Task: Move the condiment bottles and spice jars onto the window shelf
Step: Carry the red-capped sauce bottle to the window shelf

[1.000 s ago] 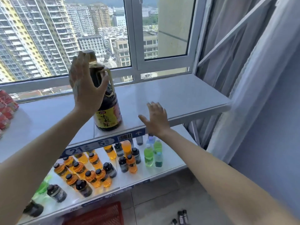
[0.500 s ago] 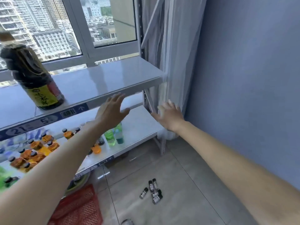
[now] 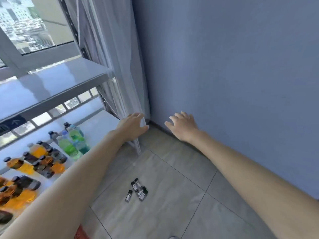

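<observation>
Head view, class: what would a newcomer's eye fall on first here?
Two bare arms reach forward, the left hand and right hand open and empty near the corner of the blue wall. On the floor tiles between them lies a cluster of small spice jars. At left, orange and green drink bottles crowd the lower shelf.

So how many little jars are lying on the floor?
4, maybe more hidden in the clump. One jar lies alone at the left; two sit side by side above; a bigger one lies at the right.
</observation>
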